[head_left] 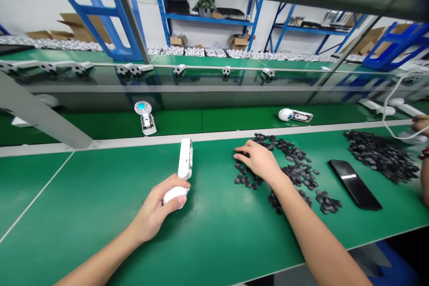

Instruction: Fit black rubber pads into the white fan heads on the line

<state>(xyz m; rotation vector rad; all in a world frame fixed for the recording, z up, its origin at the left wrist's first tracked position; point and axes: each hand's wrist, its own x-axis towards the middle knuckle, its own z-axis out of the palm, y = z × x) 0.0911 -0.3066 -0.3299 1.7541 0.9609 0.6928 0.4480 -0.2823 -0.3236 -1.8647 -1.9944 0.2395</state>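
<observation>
And there was the left hand, wrapped around the round end of a white gadget, whose long part pointed ahead of that hand over the green desk. Across on the other side, the right hand — bent, dipping in among loose black pieces — though whether it had pinched one, I couldn't tell! Right of that hand lay a dark phone, then a bigger black pile, with another person's hand near it. Ahead of both hands, past a pale rail, two more gadgets rested well apart.
</observation>
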